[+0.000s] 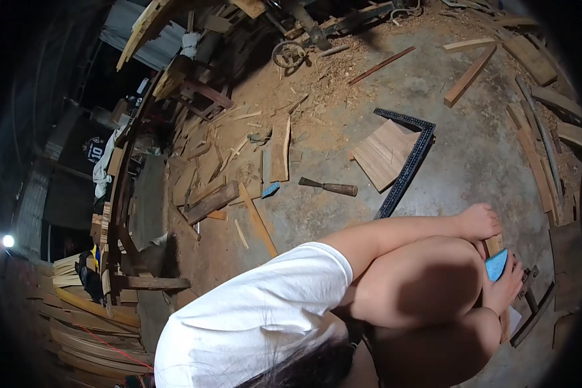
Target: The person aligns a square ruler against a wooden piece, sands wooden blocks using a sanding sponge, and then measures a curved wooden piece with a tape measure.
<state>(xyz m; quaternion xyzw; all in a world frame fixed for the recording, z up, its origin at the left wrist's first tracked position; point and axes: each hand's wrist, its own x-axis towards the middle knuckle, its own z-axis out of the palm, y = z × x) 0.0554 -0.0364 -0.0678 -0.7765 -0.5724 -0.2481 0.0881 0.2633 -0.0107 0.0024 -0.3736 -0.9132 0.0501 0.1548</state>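
Observation:
At the right, my left hand [480, 222] lies with curled fingers at the upper end of a light wooden strip [495, 246], gripping it. Just below it, my right hand [504, 286] is closed around a blue block [496, 265], which touches the strip. My bent knees partly hide the strip and the right wrist. Up and left of the hands, a black square ruler [407, 171] lies around two sides of a wooden board [385, 154]. A chisel [330, 187] with a wooden handle rests on the floor, and a smaller blue piece [270, 189] lies farther left.
Wood offcuts [213, 202] and sawdust [323, 90] cover much of the floor. A handwheel [289, 55] stands at the top. Long boards [533, 158] line the right side, near a dark metal bar [533, 315]. Stacked planks [90, 336] fill the lower left.

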